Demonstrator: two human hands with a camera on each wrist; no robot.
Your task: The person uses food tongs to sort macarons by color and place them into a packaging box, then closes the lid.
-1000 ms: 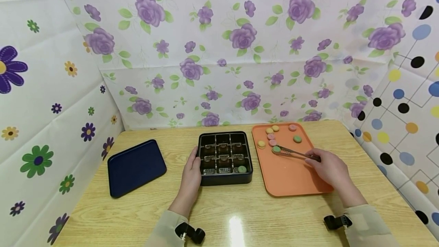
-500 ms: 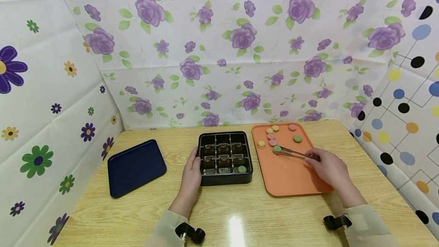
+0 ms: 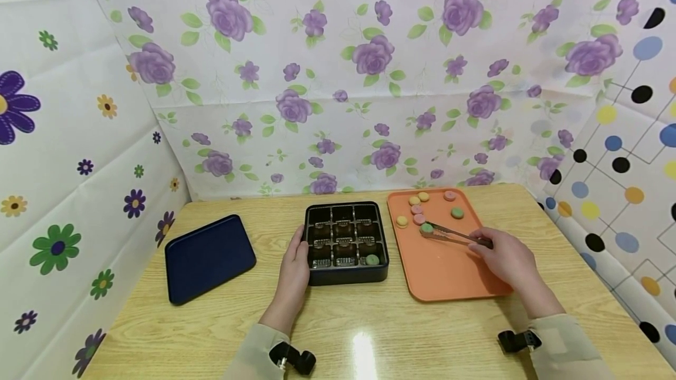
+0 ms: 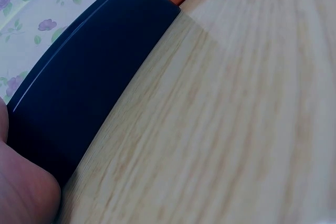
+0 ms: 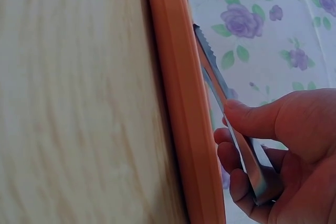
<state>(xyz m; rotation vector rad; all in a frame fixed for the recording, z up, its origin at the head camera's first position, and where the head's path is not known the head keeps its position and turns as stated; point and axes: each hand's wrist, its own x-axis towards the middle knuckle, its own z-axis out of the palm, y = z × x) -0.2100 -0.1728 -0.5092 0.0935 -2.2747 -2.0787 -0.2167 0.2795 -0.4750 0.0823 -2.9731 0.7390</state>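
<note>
In the head view, my left hand (image 3: 294, 271) rests along the left side of a dark navy box (image 3: 345, 276), fingers extended against its wall. The box has a divided insert of several compartments; a green macaron (image 3: 372, 260) lies in its front right one. My right hand (image 3: 509, 255) grips metal tongs (image 3: 449, 233) over the orange tray (image 3: 449, 280). The tong tips stand around a green macaron (image 3: 426, 228) near the tray's left side. In the right wrist view, thumb and fingers curl round the serrated tongs (image 5: 247, 153); the macaron is hidden there.
Pink macarons (image 3: 418, 219), yellow macarons (image 3: 402, 221) and another green macaron (image 3: 457, 213) lie on the tray's far part. A navy lid-like tray (image 3: 211, 260) lies at the left of the wooden table (image 3: 338, 327). Patterned cloth (image 3: 338, 75) closes off the back and sides.
The green macaron at the tong tips has shifted very slightly to the right. Both hands and the box stay in place.
</note>
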